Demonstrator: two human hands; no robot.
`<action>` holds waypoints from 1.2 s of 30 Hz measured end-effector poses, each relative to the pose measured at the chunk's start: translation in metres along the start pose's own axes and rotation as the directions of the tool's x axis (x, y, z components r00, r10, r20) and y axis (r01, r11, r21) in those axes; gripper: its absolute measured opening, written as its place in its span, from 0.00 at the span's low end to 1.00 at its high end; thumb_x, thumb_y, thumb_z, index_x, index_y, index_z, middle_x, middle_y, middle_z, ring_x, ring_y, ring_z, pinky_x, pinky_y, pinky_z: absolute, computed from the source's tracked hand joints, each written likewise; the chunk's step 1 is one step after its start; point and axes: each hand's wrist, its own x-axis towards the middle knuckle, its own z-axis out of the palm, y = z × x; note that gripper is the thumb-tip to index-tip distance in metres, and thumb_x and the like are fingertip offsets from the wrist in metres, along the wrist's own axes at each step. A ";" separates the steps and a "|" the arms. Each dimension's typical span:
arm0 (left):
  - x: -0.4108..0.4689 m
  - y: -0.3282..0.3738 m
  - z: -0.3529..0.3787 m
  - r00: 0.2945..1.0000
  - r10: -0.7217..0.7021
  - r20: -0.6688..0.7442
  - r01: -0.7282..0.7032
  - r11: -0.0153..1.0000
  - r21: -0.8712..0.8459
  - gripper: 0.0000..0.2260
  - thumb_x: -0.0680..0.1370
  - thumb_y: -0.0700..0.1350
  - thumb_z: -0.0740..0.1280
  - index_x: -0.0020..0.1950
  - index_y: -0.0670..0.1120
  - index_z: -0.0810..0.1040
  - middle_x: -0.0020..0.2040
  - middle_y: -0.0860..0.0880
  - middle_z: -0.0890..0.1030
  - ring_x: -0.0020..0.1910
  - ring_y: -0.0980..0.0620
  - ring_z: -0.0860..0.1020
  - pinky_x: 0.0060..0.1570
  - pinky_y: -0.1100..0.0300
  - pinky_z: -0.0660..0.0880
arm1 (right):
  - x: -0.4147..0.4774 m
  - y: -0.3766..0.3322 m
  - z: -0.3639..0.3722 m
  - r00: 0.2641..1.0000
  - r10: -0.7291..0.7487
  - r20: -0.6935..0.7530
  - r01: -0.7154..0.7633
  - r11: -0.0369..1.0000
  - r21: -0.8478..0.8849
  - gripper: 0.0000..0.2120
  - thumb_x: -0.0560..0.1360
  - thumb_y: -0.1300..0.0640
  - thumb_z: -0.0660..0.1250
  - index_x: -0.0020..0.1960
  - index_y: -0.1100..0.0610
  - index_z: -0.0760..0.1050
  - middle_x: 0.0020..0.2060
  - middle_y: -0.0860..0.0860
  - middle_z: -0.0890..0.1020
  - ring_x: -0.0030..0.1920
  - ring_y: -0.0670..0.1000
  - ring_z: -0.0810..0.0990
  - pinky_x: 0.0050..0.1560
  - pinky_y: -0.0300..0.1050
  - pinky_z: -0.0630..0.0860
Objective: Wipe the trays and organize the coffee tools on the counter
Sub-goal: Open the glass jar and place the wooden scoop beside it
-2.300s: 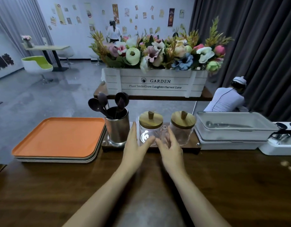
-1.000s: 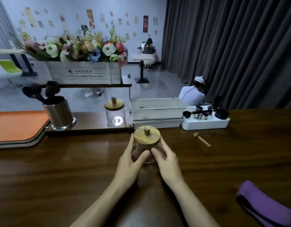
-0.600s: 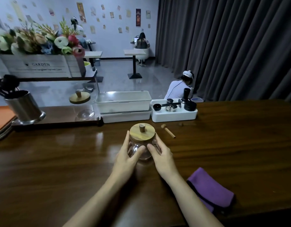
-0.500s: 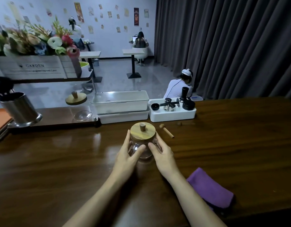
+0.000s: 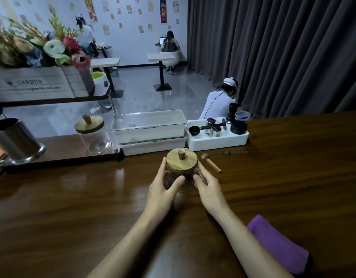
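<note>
Lying nearest you, just outside your right forearm, a folded purple cloth (image 5: 279,243) rests on the dark wooden counter (image 5: 72,217), its long side running from near-right to far-left.

Farther in, you hold the jar (image 5: 182,167) between both hands. Your left hand (image 5: 163,189) and your right hand (image 5: 208,187) each curl fingers and thumb round its glass wall from opposite sides. The jar is upright at the middle of the counter, its axis vertical, and the knob (image 5: 181,154) on its wooden lid points straight up. Whether its base touches the wood or hangs just above it cannot be told.

Just right of the jar a wooden stick (image 5: 210,163) lies flat, knobbed end to the far left and plain end to the near right.

Behind it sits a white tray (image 5: 217,143) of black and metal coffee tools, with two stacked white boxes (image 5: 149,125) touching its left side. Left again, a second jar (image 5: 92,133) and a steel cup (image 5: 14,139) stand upright on a low wooden board (image 5: 58,149).

A raised shelf above carries a white flower box (image 5: 38,83) marked GARDEN.

Beyond the counter the floor is grey and glossy. A person in white (image 5: 219,103) crouches by the dark curtain (image 5: 283,47) along the right. Small tables stand before a pale wall with posters, where two more people are.
</note>
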 end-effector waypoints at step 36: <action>0.009 -0.005 0.024 0.977 0.036 -0.212 0.012 0.975 0.221 0.34 0.69 0.54 0.81 0.72 0.60 0.72 0.56 0.64 0.83 0.57 0.65 0.80 0.58 0.65 0.76 | 0.059 -0.039 0.004 0.971 -0.220 0.091 0.227 0.971 -0.072 0.15 0.77 0.62 0.71 0.63 0.54 0.82 0.62 0.44 0.81 0.56 0.21 0.70 0.56 0.18 0.63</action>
